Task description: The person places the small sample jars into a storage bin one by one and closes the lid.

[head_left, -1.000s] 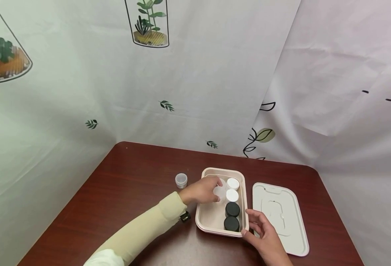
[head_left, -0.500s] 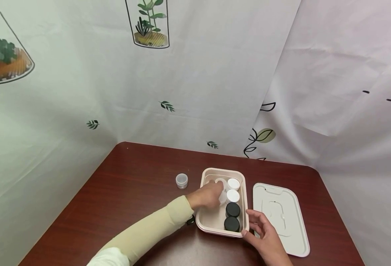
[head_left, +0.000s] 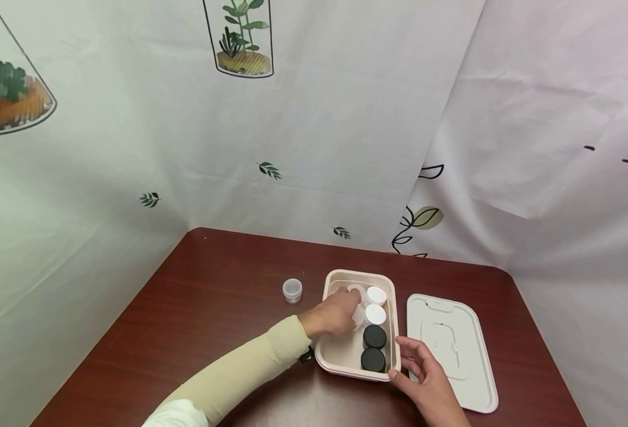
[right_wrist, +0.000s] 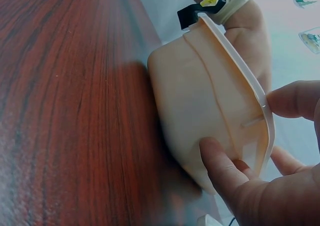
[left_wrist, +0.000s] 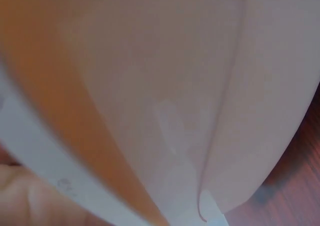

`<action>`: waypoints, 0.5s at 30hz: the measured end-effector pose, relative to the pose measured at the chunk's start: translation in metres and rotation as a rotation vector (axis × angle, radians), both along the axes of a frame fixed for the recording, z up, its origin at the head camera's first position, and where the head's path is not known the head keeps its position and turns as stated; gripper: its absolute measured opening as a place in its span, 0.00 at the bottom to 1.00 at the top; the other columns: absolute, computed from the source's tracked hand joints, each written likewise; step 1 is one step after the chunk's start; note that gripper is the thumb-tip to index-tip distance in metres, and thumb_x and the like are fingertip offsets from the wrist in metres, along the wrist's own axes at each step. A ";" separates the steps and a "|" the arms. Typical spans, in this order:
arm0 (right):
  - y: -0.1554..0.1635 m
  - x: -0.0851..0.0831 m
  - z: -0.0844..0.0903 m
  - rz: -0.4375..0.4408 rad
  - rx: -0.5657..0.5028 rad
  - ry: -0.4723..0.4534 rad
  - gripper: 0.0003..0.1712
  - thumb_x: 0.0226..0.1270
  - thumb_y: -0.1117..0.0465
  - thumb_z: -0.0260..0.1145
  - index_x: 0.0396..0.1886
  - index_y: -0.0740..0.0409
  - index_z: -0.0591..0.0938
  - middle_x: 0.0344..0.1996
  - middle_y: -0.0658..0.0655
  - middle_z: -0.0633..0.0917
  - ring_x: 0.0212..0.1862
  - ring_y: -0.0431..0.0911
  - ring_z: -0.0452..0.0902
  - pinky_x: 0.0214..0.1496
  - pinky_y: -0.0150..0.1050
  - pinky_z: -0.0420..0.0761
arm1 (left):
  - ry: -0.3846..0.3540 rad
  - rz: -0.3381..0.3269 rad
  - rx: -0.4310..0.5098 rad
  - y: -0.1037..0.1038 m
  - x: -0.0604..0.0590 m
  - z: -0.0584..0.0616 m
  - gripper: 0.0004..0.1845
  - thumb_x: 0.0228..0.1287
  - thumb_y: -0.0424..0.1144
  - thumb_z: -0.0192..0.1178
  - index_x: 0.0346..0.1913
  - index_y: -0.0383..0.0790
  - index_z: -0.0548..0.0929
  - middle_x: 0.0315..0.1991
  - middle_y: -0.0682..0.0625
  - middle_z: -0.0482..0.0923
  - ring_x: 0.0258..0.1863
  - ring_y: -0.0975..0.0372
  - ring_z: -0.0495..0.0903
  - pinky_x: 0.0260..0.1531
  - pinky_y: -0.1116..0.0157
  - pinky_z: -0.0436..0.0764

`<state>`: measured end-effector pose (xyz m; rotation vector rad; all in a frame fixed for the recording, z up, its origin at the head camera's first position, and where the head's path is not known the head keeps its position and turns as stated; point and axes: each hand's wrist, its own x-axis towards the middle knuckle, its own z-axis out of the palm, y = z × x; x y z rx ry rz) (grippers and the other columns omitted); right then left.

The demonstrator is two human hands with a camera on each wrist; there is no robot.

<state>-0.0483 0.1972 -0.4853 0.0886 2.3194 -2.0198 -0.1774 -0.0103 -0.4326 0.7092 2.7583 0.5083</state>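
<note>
My left hand (head_left: 337, 311) reaches into a pale pink plastic box (head_left: 321, 359), its curled fingers around a small jar with a translucent lid (head_left: 358, 318); its fingertips are partly hidden. Another translucent-lidded jar (head_left: 359, 291) lies just beyond. Along the box's right side stand two white-lidded jars (head_left: 375, 315) and two black-lidded jars (head_left: 373, 359). My right hand (head_left: 426, 379) holds the box's near right corner, thumb on the front and fingers along the right side. In the right wrist view, thumb and fingertips touch the box wall (right_wrist: 190, 100) and rim. The left wrist view is mostly blurred box wall (left_wrist: 150, 85).
A lone translucent jar (head_left: 292, 290) stands on the dark red wooden table (head_left: 228, 267), left of the box. Right of the box lies its off-white lid (head_left: 474, 356), flat. Printed white cloth (head_left: 314, 148) hangs around the table's back and sides.
The left hand has moved right and deeper into the box, its fingers closing around the translucent-lidded jar, which sits slightly farther right. The right hand has stayed at the corner.
</note>
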 end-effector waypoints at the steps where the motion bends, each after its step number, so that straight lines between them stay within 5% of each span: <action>1: 0.000 0.000 0.000 -0.001 0.000 -0.001 0.36 0.62 0.71 0.76 0.69 0.58 0.75 0.62 0.65 0.81 0.53 0.39 0.84 0.47 0.32 0.85 | 0.000 0.002 0.021 -0.001 0.000 0.000 0.17 0.60 0.32 0.71 0.51 0.38 0.80 0.44 0.46 0.80 0.42 0.62 0.73 0.42 0.69 0.78; 15: -0.001 0.000 0.001 0.003 0.009 0.008 0.36 0.63 0.71 0.76 0.70 0.59 0.75 0.62 0.65 0.81 0.52 0.38 0.85 0.47 0.32 0.86 | 0.004 0.020 0.281 -0.034 -0.009 0.016 0.21 0.68 0.33 0.71 0.61 0.35 0.80 0.54 0.39 0.83 0.53 0.54 0.82 0.54 0.60 0.83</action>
